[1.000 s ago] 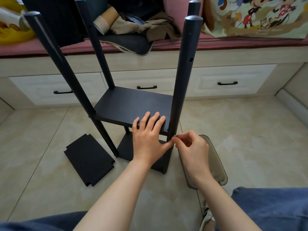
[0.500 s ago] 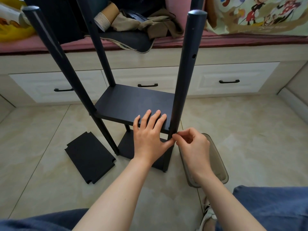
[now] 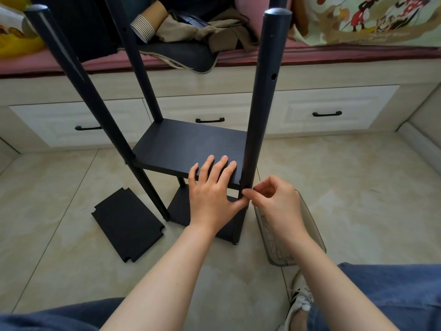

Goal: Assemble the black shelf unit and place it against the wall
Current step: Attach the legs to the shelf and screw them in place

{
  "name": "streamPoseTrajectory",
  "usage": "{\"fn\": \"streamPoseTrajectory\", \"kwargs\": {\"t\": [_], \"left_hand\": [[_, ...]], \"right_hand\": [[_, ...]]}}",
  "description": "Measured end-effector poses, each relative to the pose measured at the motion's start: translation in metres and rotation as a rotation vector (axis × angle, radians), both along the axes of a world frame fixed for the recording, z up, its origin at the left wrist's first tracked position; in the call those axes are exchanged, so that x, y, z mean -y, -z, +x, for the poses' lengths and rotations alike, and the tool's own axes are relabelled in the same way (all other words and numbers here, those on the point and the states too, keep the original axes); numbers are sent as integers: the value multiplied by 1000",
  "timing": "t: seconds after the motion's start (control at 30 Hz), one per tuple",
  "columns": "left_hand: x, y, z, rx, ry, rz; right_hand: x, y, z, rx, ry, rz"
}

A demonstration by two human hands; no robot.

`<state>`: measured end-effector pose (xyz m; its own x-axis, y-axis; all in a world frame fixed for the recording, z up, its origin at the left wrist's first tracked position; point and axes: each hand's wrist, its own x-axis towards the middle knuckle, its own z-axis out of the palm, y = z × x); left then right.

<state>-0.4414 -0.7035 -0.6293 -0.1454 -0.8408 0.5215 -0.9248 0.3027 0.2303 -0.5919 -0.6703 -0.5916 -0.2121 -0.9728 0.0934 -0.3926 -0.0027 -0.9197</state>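
The black shelf unit stands on the tiled floor in front of me, with a middle shelf board [image 3: 186, 144] and a bottom board [image 3: 179, 211] held between upright poles. My left hand [image 3: 212, 192] lies flat on the middle board's near right corner, its thumb at the front edge. My right hand [image 3: 274, 201] pinches thumb and forefinger against the near right pole [image 3: 265, 91], just below the board. Whatever is between those fingertips is hidden. A loose black board [image 3: 127, 225] with notched corners lies on the floor to the left.
A grey translucent bin [image 3: 310, 223] lies on the floor under my right wrist. White drawers [image 3: 327, 113] with black handles run behind the unit, under a pink-topped bench piled with clothes [image 3: 205, 32]. My jeans-clad knees [image 3: 393, 295] fill the bottom edge.
Both hands stay at the same corner of the shelf. The view has tipped down slightly, and the pinching fingers have shifted a little against the pole.
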Motion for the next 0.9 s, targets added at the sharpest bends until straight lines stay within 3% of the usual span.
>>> {"fn": "streamPoseTrajectory", "kwargs": {"t": [0.67, 0.8, 0.9], "left_hand": [[-2, -2, 0, -6, -8, 7], [-3, -1, 0, -13, -9, -9], [-2, -1, 0, -15, -7, -10]], "right_hand": [[-2, -3, 3, -262, -62, -100], [-4, 1, 7, -432, -89, -195], [-2, 3, 6, -299, -33, -134]]}}
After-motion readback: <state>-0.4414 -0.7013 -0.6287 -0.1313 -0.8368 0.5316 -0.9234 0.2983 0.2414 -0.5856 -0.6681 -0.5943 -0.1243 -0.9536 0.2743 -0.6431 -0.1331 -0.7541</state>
